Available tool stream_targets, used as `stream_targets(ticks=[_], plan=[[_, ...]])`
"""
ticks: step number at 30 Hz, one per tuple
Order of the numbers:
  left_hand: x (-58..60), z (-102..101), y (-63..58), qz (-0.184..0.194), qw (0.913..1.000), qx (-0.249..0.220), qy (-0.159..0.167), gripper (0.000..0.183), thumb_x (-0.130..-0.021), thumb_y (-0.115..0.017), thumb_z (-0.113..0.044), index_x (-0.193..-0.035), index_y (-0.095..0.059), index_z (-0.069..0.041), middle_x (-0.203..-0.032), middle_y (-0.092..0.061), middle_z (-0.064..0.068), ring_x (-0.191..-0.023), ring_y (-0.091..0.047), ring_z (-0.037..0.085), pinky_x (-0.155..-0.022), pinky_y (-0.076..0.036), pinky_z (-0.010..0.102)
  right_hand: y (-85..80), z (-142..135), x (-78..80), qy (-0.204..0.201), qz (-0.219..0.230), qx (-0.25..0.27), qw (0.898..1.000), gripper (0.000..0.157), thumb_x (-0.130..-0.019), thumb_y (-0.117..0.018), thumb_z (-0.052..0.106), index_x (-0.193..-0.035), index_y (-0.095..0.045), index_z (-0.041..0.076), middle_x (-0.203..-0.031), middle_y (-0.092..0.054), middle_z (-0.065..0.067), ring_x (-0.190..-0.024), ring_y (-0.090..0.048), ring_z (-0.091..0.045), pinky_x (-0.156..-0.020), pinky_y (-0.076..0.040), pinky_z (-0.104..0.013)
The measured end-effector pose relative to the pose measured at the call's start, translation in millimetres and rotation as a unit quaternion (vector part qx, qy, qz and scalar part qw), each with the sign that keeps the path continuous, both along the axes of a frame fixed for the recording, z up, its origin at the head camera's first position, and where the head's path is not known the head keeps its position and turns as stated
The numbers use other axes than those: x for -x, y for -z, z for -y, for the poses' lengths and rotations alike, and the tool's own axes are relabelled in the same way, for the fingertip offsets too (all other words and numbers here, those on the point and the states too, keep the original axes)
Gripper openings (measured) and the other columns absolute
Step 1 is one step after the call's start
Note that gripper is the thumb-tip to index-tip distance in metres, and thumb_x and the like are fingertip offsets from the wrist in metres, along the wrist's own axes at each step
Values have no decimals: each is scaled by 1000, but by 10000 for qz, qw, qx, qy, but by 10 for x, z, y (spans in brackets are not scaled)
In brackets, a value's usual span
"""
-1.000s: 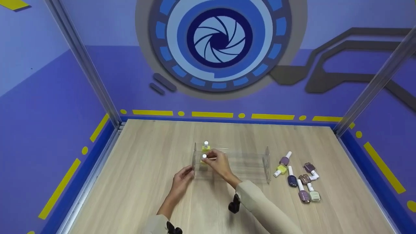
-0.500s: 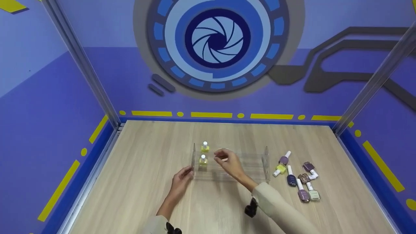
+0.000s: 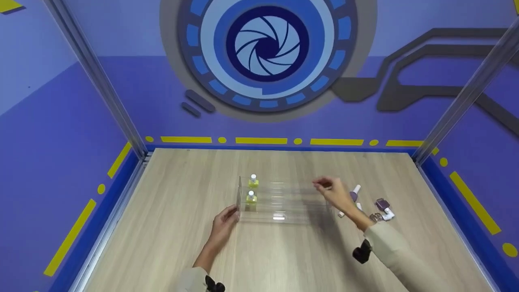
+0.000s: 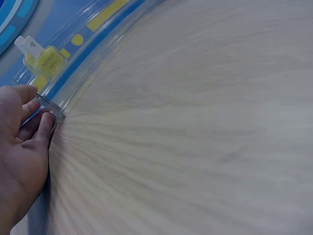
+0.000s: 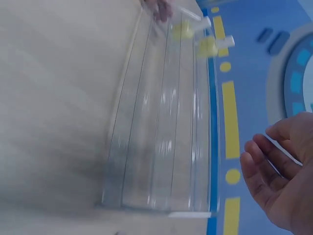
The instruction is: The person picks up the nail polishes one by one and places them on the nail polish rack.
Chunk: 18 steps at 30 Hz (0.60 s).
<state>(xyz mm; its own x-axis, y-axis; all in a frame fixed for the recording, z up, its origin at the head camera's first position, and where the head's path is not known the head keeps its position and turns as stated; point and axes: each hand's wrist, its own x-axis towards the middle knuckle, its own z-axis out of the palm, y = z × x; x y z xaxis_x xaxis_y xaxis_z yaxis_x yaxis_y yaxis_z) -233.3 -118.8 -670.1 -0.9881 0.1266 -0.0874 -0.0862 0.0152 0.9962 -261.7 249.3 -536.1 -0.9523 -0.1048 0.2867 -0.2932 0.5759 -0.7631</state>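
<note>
A clear acrylic stepped rack [image 3: 292, 207] stands on the wooden table. Two yellow nail polish bottles with white caps stand at its left end, one on a rear step [image 3: 253, 182] and one on the step before it [image 3: 251, 198]. My left hand [image 3: 223, 225] holds the rack's left end panel near the front corner; in the left wrist view its thumb and fingers [image 4: 45, 128] pinch the panel edge. Over the rack's right end hovers my right hand [image 3: 337, 195], fingers loosely bent and holding nothing. The right wrist view shows that hand [image 5: 286, 171] beside the rack.
Loose nail polish bottles lie to the right of the rack: a purple one [image 3: 354, 196] partly behind the right hand, a dark purple one [image 3: 382, 203] and a brown glittery one [image 3: 376, 217]. The right forearm hides others. Blue printed walls [image 3: 138, 81] enclose the table.
My right hand has let go of the front yellow nail polish bottle and moved right across the rack toward the loose bottles. My left hand has stayed at the rack's left end.
</note>
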Motion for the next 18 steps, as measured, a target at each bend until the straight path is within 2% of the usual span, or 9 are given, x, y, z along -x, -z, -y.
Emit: stream_targets(ticks=[5, 8, 13, 18], plan=[[3, 12, 11, 97, 9999, 71, -47, 50, -106, -57, -28, -149, -48, -4, -152, -51, 18, -144, -47, 33, -121, -43, 41, 123, -278, -13, 298, -52, -282, 9991, 10, -92, -69, -3, -99, -77, -3, -94, -78, -17, -84, -73, -24, -76, -61, -25], [-4, 27, 9, 123, 9998, 71, -146, 48, -107, -56, -24, -149, -48, -3, -153, -51, 18, -145, -46, 33, -118, -46, 36, 213, -389, 4, 115, 26, -440, 9990, 9, -93, -69, -2, -99, -76, -3, -94, -78, -16, -86, -73, -28, -78, -63, -31], [-21, 24, -1, 76, 9998, -3, -202, 50, -107, -56, -24, -149, -46, 0, -153, -50, 21, -144, -46, 35, -114, -49, 28, 375, -568, 6, -171, 153, -622, 9978, 9, -93, -69, -1, -98, -76, -3, -95, -78, -17, -85, -73, -25, -75, -60, -26], [-5, -22, -11, 61, 9999, 2, -93, 51, -106, -57, -27, -149, -47, -1, -153, -49, 20, -145, -46, 35, -116, -48, 32, 491, -771, -36, 211, 127, -530, 9983, 10, -92, -67, -5, -96, -76, -2, -95, -77, -17, -81, -71, -18, -72, -58, -21]])
